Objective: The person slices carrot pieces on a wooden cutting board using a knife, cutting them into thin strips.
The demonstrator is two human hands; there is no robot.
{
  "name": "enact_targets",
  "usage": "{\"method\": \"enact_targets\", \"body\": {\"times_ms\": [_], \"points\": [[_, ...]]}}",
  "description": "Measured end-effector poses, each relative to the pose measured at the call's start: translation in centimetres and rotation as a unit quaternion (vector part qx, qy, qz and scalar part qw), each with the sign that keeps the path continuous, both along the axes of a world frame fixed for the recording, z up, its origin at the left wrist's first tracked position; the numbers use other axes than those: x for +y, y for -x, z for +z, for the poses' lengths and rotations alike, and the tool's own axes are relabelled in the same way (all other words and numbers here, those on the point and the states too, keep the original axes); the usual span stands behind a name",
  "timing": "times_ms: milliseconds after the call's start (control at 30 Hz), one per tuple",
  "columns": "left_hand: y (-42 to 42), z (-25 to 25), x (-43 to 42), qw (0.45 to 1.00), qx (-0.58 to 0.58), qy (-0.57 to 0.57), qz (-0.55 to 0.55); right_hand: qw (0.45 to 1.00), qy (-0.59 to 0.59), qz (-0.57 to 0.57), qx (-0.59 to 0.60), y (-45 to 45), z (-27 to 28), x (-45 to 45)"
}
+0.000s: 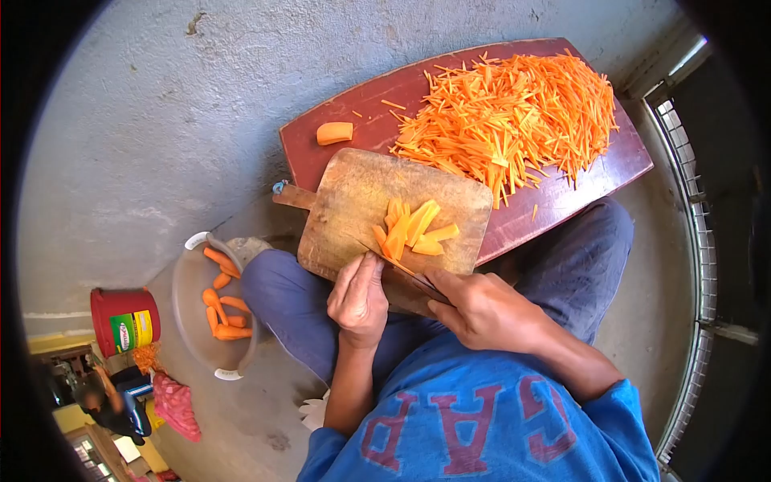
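My right hand is wrapped round the handle of a knife, whose blade points left along the near edge of a wooden cutting board. Close to the front of the blade, my left hand is closed, thumb and fingers pressed together; what they pinch is hidden. A thin strip of carrot lies against the blade. Several thick carrot slices are piled on the board just beyond the knife. The board rests partly on a dark red table, over my lap.
A large heap of carrot strips covers the table's right side. One carrot chunk lies near its left end. At left stand a clear tub of peeled carrots and a red bucket. Another person sits beside a pink sack.
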State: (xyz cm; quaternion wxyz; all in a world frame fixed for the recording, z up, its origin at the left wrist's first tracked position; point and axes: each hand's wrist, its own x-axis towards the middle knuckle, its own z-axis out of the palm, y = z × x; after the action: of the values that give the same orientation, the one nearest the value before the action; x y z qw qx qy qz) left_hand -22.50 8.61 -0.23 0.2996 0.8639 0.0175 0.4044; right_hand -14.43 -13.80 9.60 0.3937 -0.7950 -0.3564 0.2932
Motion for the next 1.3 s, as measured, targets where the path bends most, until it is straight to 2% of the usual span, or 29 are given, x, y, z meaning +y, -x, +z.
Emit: {"method": "enact_targets", "body": {"times_ms": [100, 200, 367, 467, 533, 600, 733, 767, 833, 933, 1000, 1033, 1067, 1133, 1167, 1233, 1300], "points": [[-0.2, -0.5, -0.1, 1.0, -0.003, 0.002, 0.0, 0.998, -0.062, -0.009, -0.009, -0.2, -1.1, -0.3], [-0.2, -0.3, 0.0, 1.0, 0.011, 0.005, 0.003, 0.999, -0.023, 0.009, 0.026, -0.4, -1.0, -0.4], [0.1, -0.7, -0.2, 0.998, 0.041, 0.038, 0.004, 0.992, -0.104, -0.049, 0.052, -0.8, -1.6, -1.3], [-0.2, -0.7, -0.5, 0.993, 0.113, 0.036, -0.019, 0.986, -0.127, -0.096, 0.043, -1.6, -0.2, -2.0], [-0.7, -0.5, -0.7, 0.991, 0.132, -0.012, -0.029, 0.978, -0.153, -0.139, 0.014, -2.0, -0.9, -2.8], [-1.1, -0.1, -1.1, 0.982, 0.178, -0.044, -0.039, 0.977, -0.136, -0.16, 0.041, -2.7, -1.1, -4.2], [-2.0, 0.4, -1.3, 0.976, 0.199, -0.075, -0.042, 0.967, -0.116, -0.204, 0.1, -2.6, -2.1, -7.0], [-2.3, 0.3, -1.0, 0.975, 0.2, -0.077, -0.051, 0.968, -0.103, -0.196, 0.118, -2.6, -2.1, -7.8], [-2.7, 0.5, -0.6, 0.972, 0.212, -0.078, -0.071, 0.97, -0.137, -0.192, 0.059, -2.0, -2.6, -8.6], [-3.3, 0.6, 0.1, 0.974, 0.193, -0.098, -0.069, 0.971, -0.095, -0.164, 0.146, -1.5, -1.1, -10.8], [-3.6, 0.8, 0.4, 0.98, 0.16, -0.106, -0.06, 0.983, -0.11, -0.1, 0.111, -1.4, -0.9, -12.0], [-3.6, 1.0, 0.5, 0.983, 0.158, -0.079, -0.053, 0.987, -0.118, -0.068, 0.089, -1.8, -0.5, -12.2], [-3.5, 1.2, 0.6, 0.985, 0.157, -0.052, -0.046, 0.992, -0.074, -0.037, 0.097, -2.3, 0.3, -12.3], [-3.1, 1.7, 0.4, 0.986, 0.166, 0.016, -0.027, 0.994, -0.092, 0.013, 0.054, -3.5, -0.3, -11.6], [-2.7, 1.2, 0.3, 0.98, 0.172, 0.099, -0.027, 0.994, -0.099, 0.04, 0.031, -4.2, -0.7, -11.1], [-2.0, 0.3, 0.1, 0.948, 0.178, 0.262, -0.021, 0.994, -0.054, 0.07, 0.065, -6.0, -0.5, -9.5], [-1.4, 1.0, -0.4, 0.921, 0.16, 0.355, -0.029, 0.994, -0.004, 0.093, 0.055, -7.2, 0.1, -7.4]]}}
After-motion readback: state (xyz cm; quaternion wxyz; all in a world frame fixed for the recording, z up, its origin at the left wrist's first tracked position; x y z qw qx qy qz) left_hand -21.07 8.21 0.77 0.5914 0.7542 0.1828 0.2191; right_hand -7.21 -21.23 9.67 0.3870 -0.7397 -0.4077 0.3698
